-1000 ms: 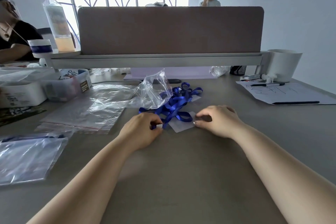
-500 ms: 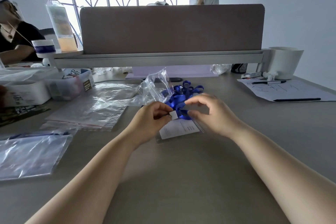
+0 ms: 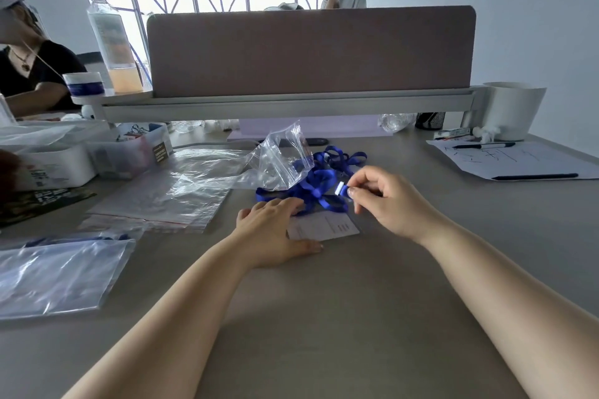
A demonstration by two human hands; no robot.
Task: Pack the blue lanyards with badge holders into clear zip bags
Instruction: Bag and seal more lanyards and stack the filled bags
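A grey desk fills the view, with a brown divider panel standing on a rail along its far edge. On the left of the desk lies a flat stack of clear zip bags, and nearer the person a filled bag with something blue showing at its top edge. A sheet of paper with two pens on it lies well apart at the far right. One open zip bag stands crumpled just behind the middle, its lower side touching the heap of blue lanyards, which lies loose on the desk, outside any bag. The left hand lies flat, its fingers straight and relaxed, resting on the near strands of the heap and on the left edge of the badge holder, which lies flat on the desk just in front of the heap. The right hand is raised over the heap's right side, thumb and forefinger pinching a strap end of the blue lanyards beside a small white clip, with the other fingers loosely curled.
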